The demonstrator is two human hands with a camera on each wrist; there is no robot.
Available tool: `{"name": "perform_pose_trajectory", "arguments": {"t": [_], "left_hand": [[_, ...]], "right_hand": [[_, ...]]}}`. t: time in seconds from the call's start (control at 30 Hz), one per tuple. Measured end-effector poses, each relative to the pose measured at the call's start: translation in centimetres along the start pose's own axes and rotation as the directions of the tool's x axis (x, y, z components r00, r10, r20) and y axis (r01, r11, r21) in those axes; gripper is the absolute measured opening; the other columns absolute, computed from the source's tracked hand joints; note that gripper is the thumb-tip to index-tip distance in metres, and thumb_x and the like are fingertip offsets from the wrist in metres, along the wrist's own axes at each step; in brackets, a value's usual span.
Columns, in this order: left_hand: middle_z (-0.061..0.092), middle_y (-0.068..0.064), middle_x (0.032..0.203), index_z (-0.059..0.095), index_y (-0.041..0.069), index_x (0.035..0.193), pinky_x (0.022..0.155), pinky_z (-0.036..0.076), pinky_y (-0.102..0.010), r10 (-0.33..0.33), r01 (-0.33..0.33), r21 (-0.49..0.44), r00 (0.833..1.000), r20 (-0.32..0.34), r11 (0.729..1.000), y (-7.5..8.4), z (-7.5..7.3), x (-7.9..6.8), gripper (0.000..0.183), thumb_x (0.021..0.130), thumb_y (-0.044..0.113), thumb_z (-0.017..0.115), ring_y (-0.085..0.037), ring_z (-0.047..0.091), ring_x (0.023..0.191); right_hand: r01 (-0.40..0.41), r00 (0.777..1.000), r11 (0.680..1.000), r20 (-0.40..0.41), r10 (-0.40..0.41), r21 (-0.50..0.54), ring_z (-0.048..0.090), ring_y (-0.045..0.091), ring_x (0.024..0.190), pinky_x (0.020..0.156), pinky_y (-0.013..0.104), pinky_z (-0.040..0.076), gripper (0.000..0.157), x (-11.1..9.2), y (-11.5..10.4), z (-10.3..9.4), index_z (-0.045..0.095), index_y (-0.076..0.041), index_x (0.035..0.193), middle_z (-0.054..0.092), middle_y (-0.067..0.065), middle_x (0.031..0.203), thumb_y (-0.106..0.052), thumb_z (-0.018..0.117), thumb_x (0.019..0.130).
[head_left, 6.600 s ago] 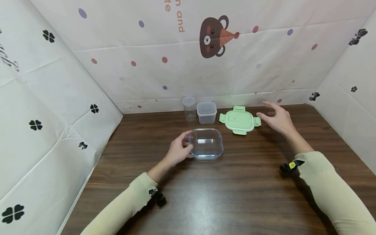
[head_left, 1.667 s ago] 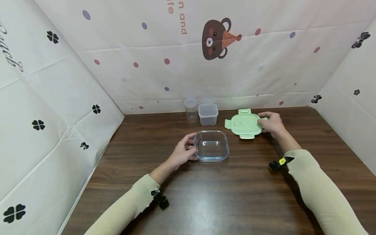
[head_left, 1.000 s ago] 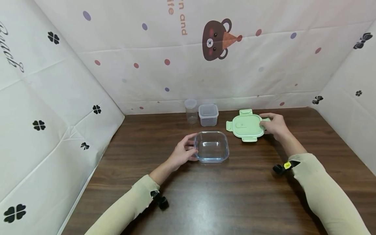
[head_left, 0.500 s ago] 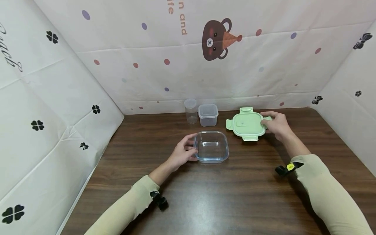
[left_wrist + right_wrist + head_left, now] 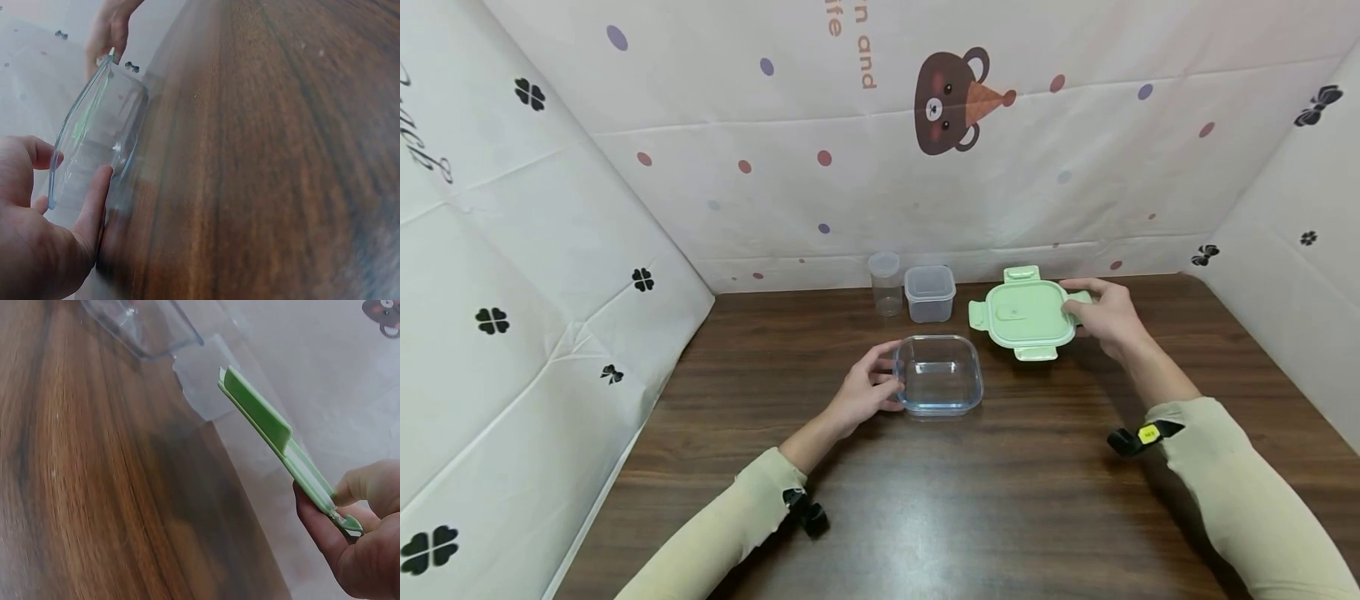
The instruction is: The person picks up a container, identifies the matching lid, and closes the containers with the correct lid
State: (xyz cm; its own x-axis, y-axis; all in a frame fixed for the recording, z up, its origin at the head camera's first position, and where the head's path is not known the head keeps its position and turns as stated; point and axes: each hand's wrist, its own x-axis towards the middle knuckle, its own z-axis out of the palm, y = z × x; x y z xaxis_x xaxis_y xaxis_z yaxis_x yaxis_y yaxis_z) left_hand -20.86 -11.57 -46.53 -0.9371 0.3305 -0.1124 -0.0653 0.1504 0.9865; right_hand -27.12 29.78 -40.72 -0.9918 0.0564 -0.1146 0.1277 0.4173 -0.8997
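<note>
A clear glass food container (image 5: 938, 375) sits on the table. My left hand (image 5: 863, 392) holds its left side; in the left wrist view, the thumb (image 5: 97, 203) presses the glass wall and a finger (image 5: 45, 153) lies over the rim. My right hand (image 5: 1107, 317) pinches the right edge of a light green lid (image 5: 1028, 315) with clip flaps on its sides. In the right wrist view the lid (image 5: 269, 434) is seen edge-on, tilted and raised off the table, its end between thumb and fingers.
Behind the glass container, a small square plastic tub (image 5: 929, 293) with a lid and a tall round plastic jar (image 5: 886, 285) stand side by side near the back wall cloth (image 5: 760, 208). The brown wooden table (image 5: 985, 508) stretches out in front.
My right hand first reached the lid, took hold of its right edge, drew it slightly right and has now raised it off the table. My left hand stays at the glass container.
</note>
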Motion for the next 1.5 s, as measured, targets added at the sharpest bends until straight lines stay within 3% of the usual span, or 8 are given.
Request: {"name": "perform_pose_trajectory", "arguments": {"t": [0.3, 0.77, 1.13, 1.33, 1.5], "left_hand": [[0.053, -0.028, 0.158, 0.047, 0.023, 0.17, 0.091, 0.074, -0.042, -0.005, 0.005, 0.001, 1.0, -0.004, 1.0, 0.2, 0.1, -0.1, 0.073, 0.104, -0.006, 0.061, -0.025, 0.066, 0.117], [0.053, -0.028, 0.156, 0.048, 0.022, 0.169, 0.091, 0.074, -0.042, 0.0, 0.0, 0.008, 1.0, -0.008, 1.0, 0.1, 0.0, 0.0, 0.073, 0.104, -0.007, 0.061, -0.026, 0.067, 0.118], [0.053, -0.029, 0.153, 0.048, 0.019, 0.17, 0.09, 0.074, -0.043, 0.007, -0.007, -0.011, 1.0, -0.007, 1.0, -0.1, 0.1, 0.0, 0.072, 0.103, -0.007, 0.06, -0.023, 0.067, 0.114], [0.054, -0.028, 0.153, 0.047, 0.021, 0.171, 0.092, 0.074, -0.045, 0.004, -0.004, -0.019, 1.0, -0.009, 1.0, 0.1, 0.1, -0.1, 0.074, 0.103, -0.006, 0.061, -0.022, 0.067, 0.113], [0.054, -0.029, 0.153, 0.048, 0.02, 0.17, 0.091, 0.074, -0.045, 0.004, -0.004, -0.019, 1.0, -0.011, 1.0, 0.1, 0.1, -0.1, 0.074, 0.102, -0.006, 0.061, -0.022, 0.067, 0.113]], "right_hand": [[0.02, 0.999, 0.999, 0.03, -0.021, 0.045, 0.067, -0.008, 0.09, 0.08, 0.023, 0.07, 0.061, -0.7, -1.3, 0.5, 0.038, -0.001, 0.174, 0.049, 0.031, 0.16, -0.01, 0.051, 0.115], [0.068, 0.998, 0.995, 0.003, -0.068, 0.079, 0.07, -0.005, 0.086, 0.073, 0.023, 0.07, 0.06, -1.1, -2.3, 1.4, 0.045, 0.0, 0.17, 0.063, 0.009, 0.126, -0.003, 0.053, 0.111], [0.091, 0.996, 0.992, -0.004, -0.091, 0.091, 0.071, -0.003, 0.087, 0.072, 0.022, 0.069, 0.059, -1.5, -3.2, 2.2, 0.049, -0.002, 0.168, 0.066, 0.0, 0.116, -0.004, 0.055, 0.109], [0.107, 0.994, 0.987, 0.008, -0.109, 0.123, 0.072, -0.002, 0.089, 0.072, 0.024, 0.07, 0.059, -1.8, -3.5, 2.8, 0.049, -0.001, 0.168, 0.066, 0.003, 0.12, -0.003, 0.055, 0.11], [0.132, 0.991, 0.977, -0.002, -0.134, 0.167, 0.074, 0.0, 0.088, 0.069, 0.026, 0.07, 0.058, -2.2, -3.9, 3.6, 0.051, 0.0, 0.166, 0.069, -0.005, 0.111, 0.0, 0.057, 0.108]]}}
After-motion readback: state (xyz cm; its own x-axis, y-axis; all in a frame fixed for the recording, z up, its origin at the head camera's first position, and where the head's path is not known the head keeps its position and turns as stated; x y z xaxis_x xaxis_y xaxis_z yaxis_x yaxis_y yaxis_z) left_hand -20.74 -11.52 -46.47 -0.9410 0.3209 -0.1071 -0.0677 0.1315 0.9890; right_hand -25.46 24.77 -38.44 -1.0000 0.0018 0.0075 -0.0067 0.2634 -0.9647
